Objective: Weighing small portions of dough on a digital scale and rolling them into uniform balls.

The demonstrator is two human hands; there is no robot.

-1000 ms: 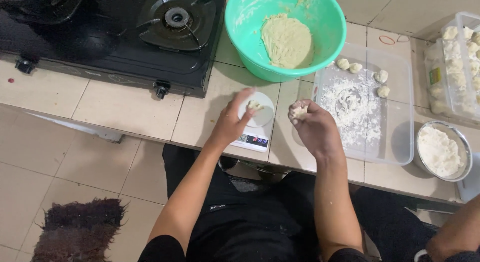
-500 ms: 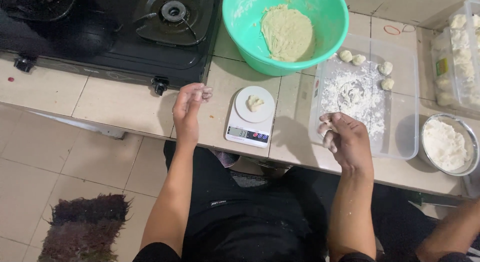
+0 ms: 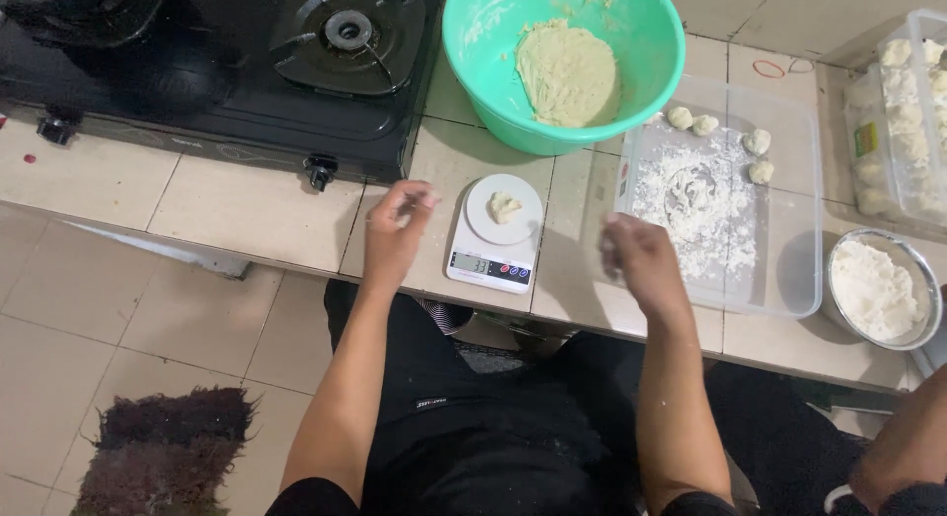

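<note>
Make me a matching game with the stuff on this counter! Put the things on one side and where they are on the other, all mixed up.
Things:
1. Small dough lump
2. Big dough mass
3. Four dough balls
4. White flour heap

Places:
A. In the green bowl
B. In the metal bowl
C. On the white scale
D. At the far end of the clear plastic tray

Pairs: 1-C, 2-A, 3-D, 4-B
</note>
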